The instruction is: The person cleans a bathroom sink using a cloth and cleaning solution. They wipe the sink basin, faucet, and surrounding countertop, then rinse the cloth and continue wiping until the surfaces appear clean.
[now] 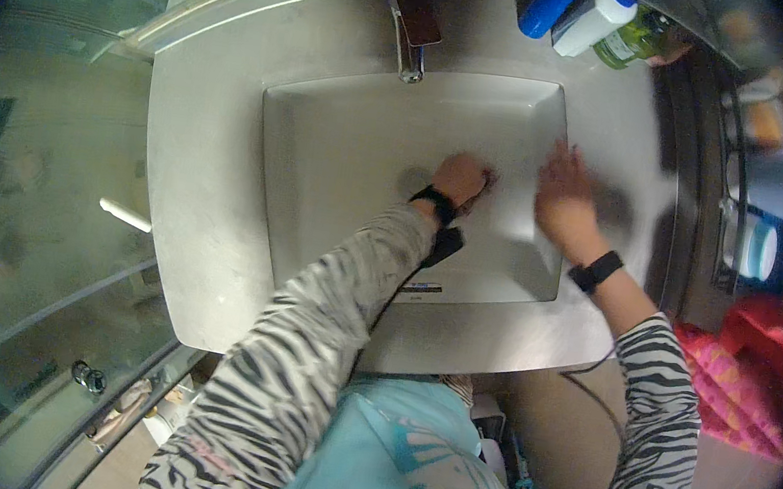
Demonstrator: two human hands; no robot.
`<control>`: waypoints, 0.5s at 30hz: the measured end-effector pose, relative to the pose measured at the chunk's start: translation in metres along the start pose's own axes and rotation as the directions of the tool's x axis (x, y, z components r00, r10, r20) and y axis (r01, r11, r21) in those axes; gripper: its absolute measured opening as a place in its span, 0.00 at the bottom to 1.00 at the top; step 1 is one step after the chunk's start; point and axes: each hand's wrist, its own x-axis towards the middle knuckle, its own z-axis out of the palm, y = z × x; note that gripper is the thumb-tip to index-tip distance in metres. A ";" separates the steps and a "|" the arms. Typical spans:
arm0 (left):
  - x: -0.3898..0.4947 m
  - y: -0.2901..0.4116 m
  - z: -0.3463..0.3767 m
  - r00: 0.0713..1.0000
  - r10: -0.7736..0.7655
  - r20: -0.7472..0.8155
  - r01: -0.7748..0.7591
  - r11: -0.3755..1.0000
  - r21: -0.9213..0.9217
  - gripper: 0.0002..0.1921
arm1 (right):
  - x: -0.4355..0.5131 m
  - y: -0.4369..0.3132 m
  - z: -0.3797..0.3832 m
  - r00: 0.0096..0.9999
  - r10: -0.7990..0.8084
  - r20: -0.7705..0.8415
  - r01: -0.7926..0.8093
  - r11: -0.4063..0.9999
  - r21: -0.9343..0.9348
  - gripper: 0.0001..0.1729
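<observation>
Before me is a white rectangular washbasin (343, 164) set in a pale countertop, with a chrome faucet (411, 39) at its far edge. Over the basin, right of its middle, is my left hand (461, 178), its fingers curled and partly hidden; whether it holds anything cannot be told. My right hand (567, 193) is over the basin's right rim, blurred, fingers extended and nothing visible in it. Both wrists wear black straps, and a small black device (444, 247) with a cable hangs by the left one.
A blue bottle (549, 5), a white bottle with a blue cap (595, 20) and a green bottle (629, 42) stand at the far right. A glass panel (77, 151) lies left. Beyond the right edge are a shelf with containers (758, 248) and pink cloth (735, 394).
</observation>
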 end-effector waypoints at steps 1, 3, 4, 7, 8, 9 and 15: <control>-0.019 -0.011 -0.003 0.989 0.119 0.083 -0.126 0.988 0.086 0.18 | -0.004 -0.028 0.008 0.994 0.024 -0.102 -0.029 0.998 -0.048 0.15; -0.057 -0.040 -0.019 0.834 0.205 0.512 -0.033 0.946 -0.324 0.16 | -0.005 -0.075 0.022 0.956 0.124 0.266 -0.207 0.928 0.311 0.15; -0.071 -0.052 -0.030 0.810 0.461 0.361 -0.434 0.887 -0.160 0.15 | 0.000 -0.097 0.031 0.915 0.143 0.377 -0.320 0.827 0.463 0.15; -0.109 -0.090 -0.069 0.874 0.443 0.198 -0.480 0.850 0.217 0.13 | 0.011 -0.156 0.053 0.959 0.138 0.249 -0.250 0.827 0.503 0.18; -0.112 -0.102 -0.088 0.898 0.309 0.313 -0.411 0.844 0.345 0.12 | 0.015 -0.172 0.055 0.974 0.079 0.212 -0.157 0.911 0.382 0.18; -0.114 -0.114 -0.108 0.899 0.203 0.389 -0.383 0.795 0.470 0.11 | 0.021 -0.181 0.055 0.964 0.005 0.267 -0.070 0.969 0.236 0.19; -0.145 -0.166 -0.212 0.820 0.311 0.481 -0.573 0.465 0.675 0.16 | 0.062 -0.151 0.037 0.953 -0.062 0.295 -0.096 0.865 0.492 0.18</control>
